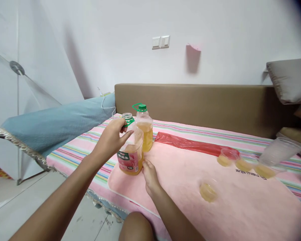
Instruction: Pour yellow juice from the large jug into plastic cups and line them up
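A large clear juice bottle [128, 162] with a pink and green label stands at the near left of the pink mat, partly full of yellow liquid. Its neck is uncapped, with a green handle ring around it. My left hand [116, 134] has its fingers curled around that green handle, thumb stretched along the bottle's shoulder. Low on the bottle's right side, my right hand [150, 175] supports it; its fingertips are partly hidden behind the bottle. Just behind stands a second juice bottle [147, 134], capped in green and also holding yellow liquid.
Yellow liquid sits in a clear cup [208, 191] on the pink mat [175, 174] and in several more at right. Near those, a stack of clear cups [279, 151] lies tilted. A red plastic bag [185, 143] stretches along the mat's back edge, before the brown headboard [190, 102].
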Motion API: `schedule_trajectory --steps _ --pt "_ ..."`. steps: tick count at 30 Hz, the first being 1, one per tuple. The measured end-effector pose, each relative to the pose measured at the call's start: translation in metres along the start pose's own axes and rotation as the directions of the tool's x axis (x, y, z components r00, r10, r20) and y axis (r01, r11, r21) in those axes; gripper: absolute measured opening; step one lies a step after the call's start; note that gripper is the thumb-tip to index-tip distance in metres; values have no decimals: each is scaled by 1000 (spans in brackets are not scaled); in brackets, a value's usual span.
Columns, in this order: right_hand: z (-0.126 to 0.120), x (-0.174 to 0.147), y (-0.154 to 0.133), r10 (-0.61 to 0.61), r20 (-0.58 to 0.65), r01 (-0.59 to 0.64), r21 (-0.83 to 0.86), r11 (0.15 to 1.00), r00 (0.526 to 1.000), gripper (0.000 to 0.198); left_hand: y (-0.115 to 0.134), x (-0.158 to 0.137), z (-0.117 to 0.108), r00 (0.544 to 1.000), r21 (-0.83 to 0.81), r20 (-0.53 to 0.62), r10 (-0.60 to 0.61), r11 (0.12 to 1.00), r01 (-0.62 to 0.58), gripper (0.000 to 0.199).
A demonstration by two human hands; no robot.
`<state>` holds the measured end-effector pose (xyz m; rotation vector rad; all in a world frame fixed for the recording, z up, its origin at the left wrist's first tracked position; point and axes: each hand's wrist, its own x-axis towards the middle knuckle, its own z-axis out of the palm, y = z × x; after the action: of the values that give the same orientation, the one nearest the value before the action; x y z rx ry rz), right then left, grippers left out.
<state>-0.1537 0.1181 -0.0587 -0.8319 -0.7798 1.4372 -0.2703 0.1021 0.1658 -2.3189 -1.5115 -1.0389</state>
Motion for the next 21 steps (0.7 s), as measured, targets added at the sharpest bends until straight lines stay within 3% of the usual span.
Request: schedule_trajectory --steps 3,7,10,13,15,17,21 --pt "-6 -23 -19 1 -17 -2 -76 997 1000 58 -6 3 4 998 17 -48 39 999 -38 26" --pt "-21 -71 -70 -68 42 75 -201 977 997 56 -5 5 5 962 89 -245 122 991 -103 25" --pt "-43 -101 -128 -127 176 176 -303 937 976 48 18 -1 7 889 85 -430 157 987 -133 21" --pt "-78 -112 -190 -229 280 333 -420 844 932 39 57 -10 24 843 -66 -507 179 967 -246 13" --pt "-108 -110 -224 -334 261 424 -512 748 906 35 84 -12 47 895 -199 -396 206 932 -302 23" --pt "-141 -104 -246 -434 214 470 -586 659 875 34 106 -8 78 962 -368 -196 193 894 -254 32" --pt "-206 -90 -254 -565 120 464 -720 517 816 38 127 5 143 983 -465 24 182 872 -150 34"
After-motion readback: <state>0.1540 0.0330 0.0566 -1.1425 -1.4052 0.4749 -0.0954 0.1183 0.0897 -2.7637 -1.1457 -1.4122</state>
